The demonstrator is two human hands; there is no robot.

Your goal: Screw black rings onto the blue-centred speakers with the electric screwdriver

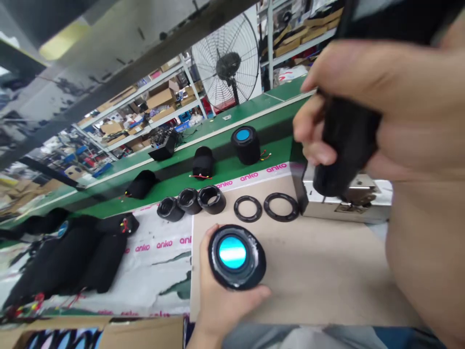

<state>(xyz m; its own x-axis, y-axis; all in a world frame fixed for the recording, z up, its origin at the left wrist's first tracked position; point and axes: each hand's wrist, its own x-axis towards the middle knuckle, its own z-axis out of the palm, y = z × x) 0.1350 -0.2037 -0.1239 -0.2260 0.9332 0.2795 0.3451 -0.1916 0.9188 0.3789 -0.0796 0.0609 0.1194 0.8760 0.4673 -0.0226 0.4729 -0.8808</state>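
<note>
The step in hand looks like work on the end of the black cylinder (237,258), gripped by the curled left hand (220,305) over the brown board (327,266), while the right hand (410,116) wraps a black tool (345,145); it calls for steady aim. The cylinder's end faces up, its shiny blue disc (232,252) ringed by pale smears.

A wire-guarded fan (228,66) stands near loaded shelves (193,86).

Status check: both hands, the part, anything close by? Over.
Left hand holding blue-faced black cylinder, face toward camera. Right hand gripping black handheld tool, raised. Two black rings lying flat beyond cylinder.
</note>
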